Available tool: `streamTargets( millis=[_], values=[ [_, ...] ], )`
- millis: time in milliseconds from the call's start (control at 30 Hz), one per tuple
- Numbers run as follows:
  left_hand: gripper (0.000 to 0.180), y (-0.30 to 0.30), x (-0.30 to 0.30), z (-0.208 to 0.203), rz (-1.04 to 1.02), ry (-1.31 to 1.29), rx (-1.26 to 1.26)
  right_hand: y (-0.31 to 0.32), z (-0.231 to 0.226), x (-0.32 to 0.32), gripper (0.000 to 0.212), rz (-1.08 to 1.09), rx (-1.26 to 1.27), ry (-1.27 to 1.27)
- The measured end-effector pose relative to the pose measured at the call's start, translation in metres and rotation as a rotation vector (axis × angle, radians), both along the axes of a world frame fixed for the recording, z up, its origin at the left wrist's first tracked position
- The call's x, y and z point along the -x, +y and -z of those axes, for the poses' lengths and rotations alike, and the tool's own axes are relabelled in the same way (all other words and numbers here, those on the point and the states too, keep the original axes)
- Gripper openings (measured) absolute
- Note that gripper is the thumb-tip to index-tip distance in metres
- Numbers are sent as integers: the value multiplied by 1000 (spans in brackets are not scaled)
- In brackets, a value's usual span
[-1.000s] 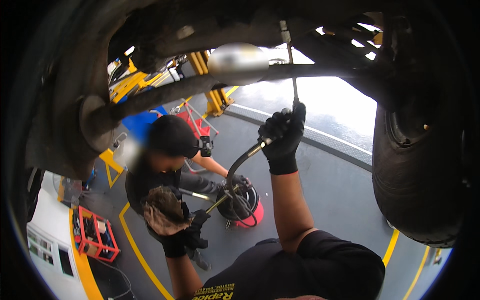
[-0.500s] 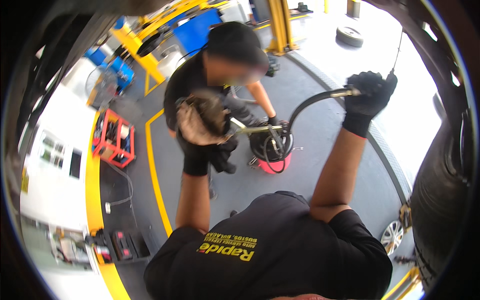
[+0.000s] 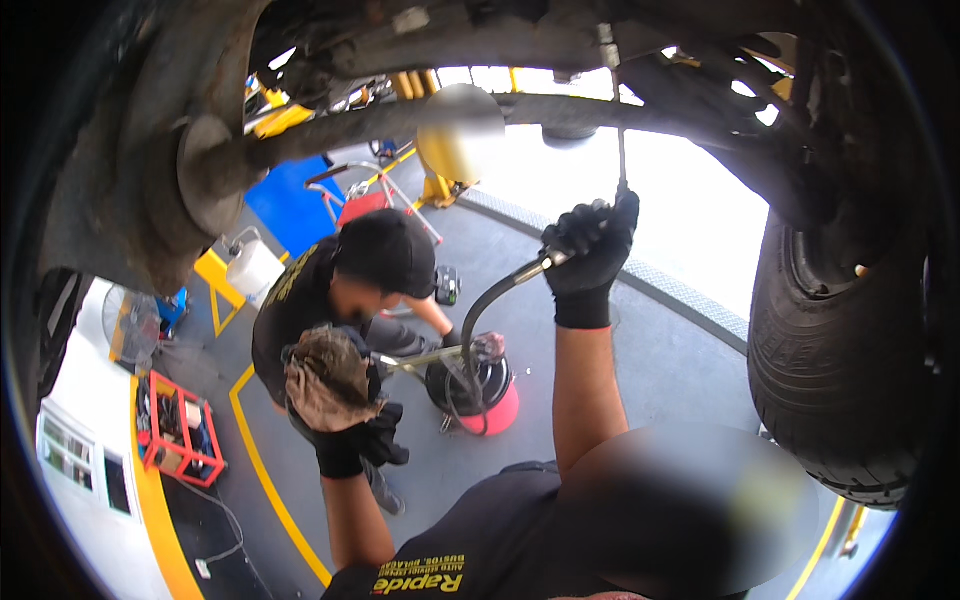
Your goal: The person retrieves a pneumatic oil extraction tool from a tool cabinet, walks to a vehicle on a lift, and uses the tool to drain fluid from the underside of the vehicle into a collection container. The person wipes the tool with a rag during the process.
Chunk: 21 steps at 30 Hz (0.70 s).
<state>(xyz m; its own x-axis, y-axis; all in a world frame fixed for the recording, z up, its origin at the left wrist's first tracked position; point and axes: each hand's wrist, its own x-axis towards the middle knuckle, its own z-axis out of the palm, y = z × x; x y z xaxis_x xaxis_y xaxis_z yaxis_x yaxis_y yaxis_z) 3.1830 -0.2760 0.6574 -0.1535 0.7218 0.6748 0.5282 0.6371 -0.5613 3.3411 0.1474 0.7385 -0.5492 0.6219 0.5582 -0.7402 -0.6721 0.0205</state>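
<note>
My right hand, in a black glove, is raised and closed around the handle of a grease gun. From it a thin metal tube rises to a silver coupler at the vehicle's underside; whether it is seated there I cannot tell. A black hose curves down from the gun to a pump bucket with a black top and pink base. My left hand, also gloved, grips a crumpled, stained brown rag that hides part of its fingers.
A co-worker bends by the bucket, one gloved hand at its metal lever. Overhead run a shaft and dark undercarriage parts; a tire hangs at the right. A red tool cart stands at the left.
My view has shifted upward, so the undercarriage now fills the top. The tube's upper end has come into sight at the underside. Both hands keep their holds.
</note>
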Motion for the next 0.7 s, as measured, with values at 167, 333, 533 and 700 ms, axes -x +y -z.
streamTargets(
  millis=[167,333,533,700],
  values=[
    [109,-1,9,17,223,-480,-424,0,-9,1,57,-97,22,55],
    [130,2,15,36,375,-706,-802,3,-7,1,56,-120,56,37],
    [99,-5,17,49,429,-559,-666,3,-3,0,54,-96,54,17],
    [120,-7,20,47,397,-538,-639,2,-4,1,53,-72,81,-24]
  ],
)
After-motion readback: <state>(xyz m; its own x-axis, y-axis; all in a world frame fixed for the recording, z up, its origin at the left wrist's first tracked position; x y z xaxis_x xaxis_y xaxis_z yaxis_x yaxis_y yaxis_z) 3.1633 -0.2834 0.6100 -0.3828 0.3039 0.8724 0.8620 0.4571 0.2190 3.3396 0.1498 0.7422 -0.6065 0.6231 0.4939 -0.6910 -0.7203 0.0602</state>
